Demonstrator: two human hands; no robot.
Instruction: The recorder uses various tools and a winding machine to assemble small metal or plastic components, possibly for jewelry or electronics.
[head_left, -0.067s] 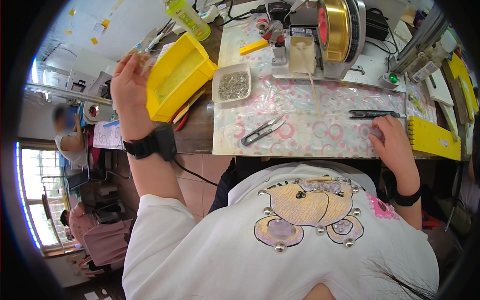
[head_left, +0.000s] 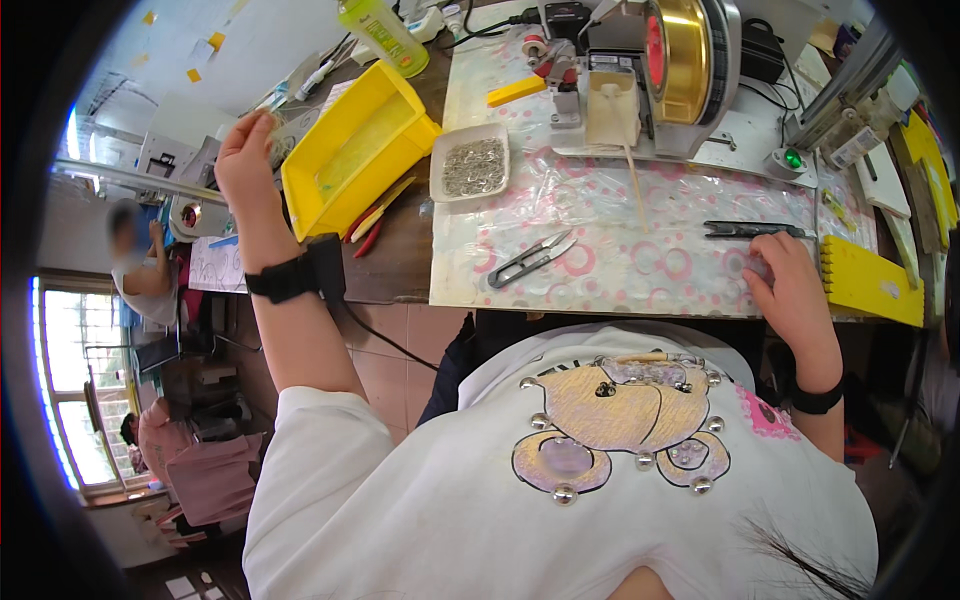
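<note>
My left hand (head_left: 247, 165) is raised left of a yellow plastic bin (head_left: 330, 205), its fingertips pinched together. Whatever is between them is too small or hidden to make out. At the table's front edge, my right hand (head_left: 793, 285) rests with thumb and fingers apart and nothing visible in it. Just beyond its fingers lies a narrow black tool (head_left: 752, 229). A white dish (head_left: 437, 172) of small metal pieces stands right of the bin. Nearer to me lie thread snips (head_left: 530, 259), blades pointing away to the right.
A bench machine with a gold spool (head_left: 692, 65) stands at the back, a thin stick (head_left: 636, 180) jutting from it towards me. Red- and yellow-handled tools (head_left: 372, 222) lie beside the bin. A green bottle (head_left: 388, 38) is behind it; a yellow ridged plate (head_left: 870, 282) is at right.
My left fingers have drawn together into a pinch, and that hand has shifted slightly left. My right hand stays in place. The whole view has shifted a little.
</note>
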